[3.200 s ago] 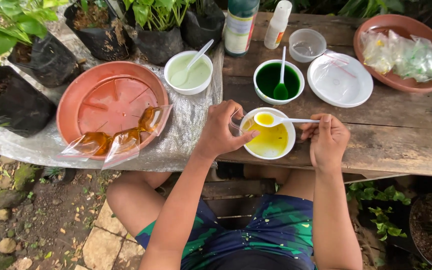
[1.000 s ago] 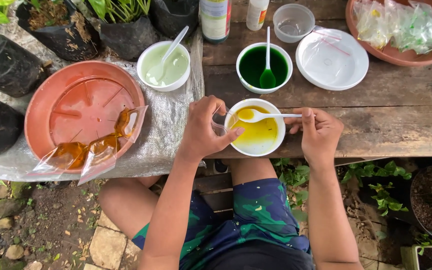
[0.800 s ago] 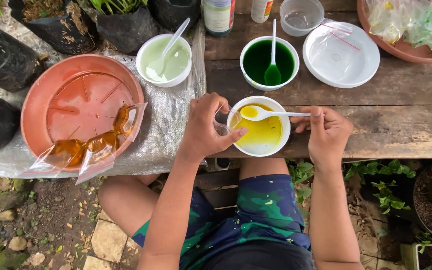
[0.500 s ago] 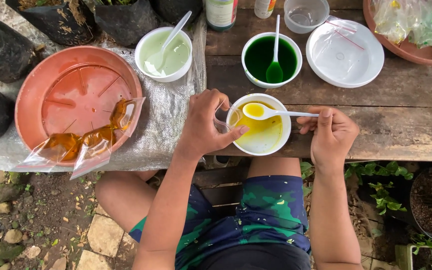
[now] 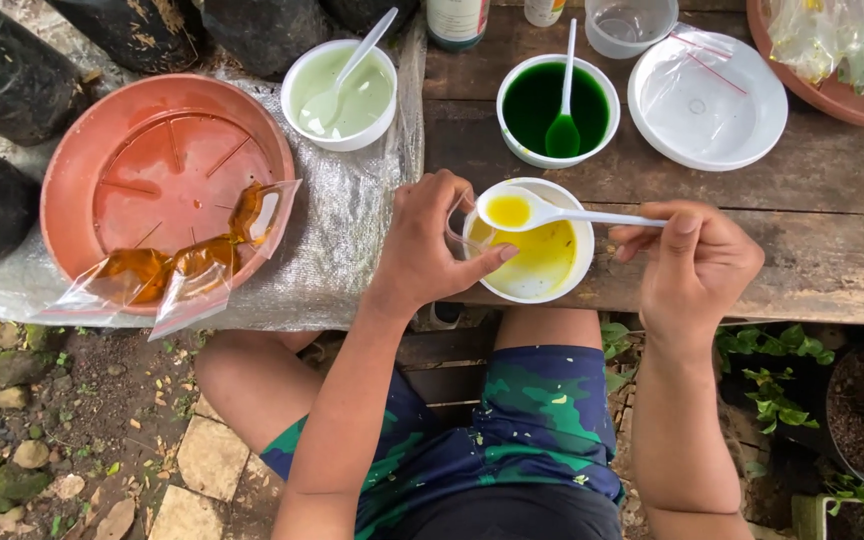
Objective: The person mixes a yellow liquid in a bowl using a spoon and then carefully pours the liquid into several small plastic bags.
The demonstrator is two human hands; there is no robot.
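Note:
My right hand [image 5: 694, 262] pinches the handle of a white plastic spoon [image 5: 542, 212] filled with yellow liquid, held level over a white bowl of yellow liquid [image 5: 542, 262] at the wooden table's [image 5: 812, 250] front edge. My left hand [image 5: 430, 240] holds a small clear plastic bag [image 5: 460, 228] at the bowl's left rim, just beside the spoon's tip. Whether liquid is in the bag is hard to tell.
A terracotta-coloured saucer [image 5: 82, 180] on a plastic sheet holds three filled amber bags [image 5: 187, 262]. Behind are a pale green bowl [image 5: 340, 95], a dark green bowl [image 5: 556, 110], each with a spoon, a white plate with clear bags [image 5: 707, 98], a clear cup [image 5: 632, 22] and black plant bags [image 5: 2, 90].
The spoon, first dipped in the bowl, is now lifted full of yellow liquid and brought to the bag at my left hand. The camera has tilted down slightly.

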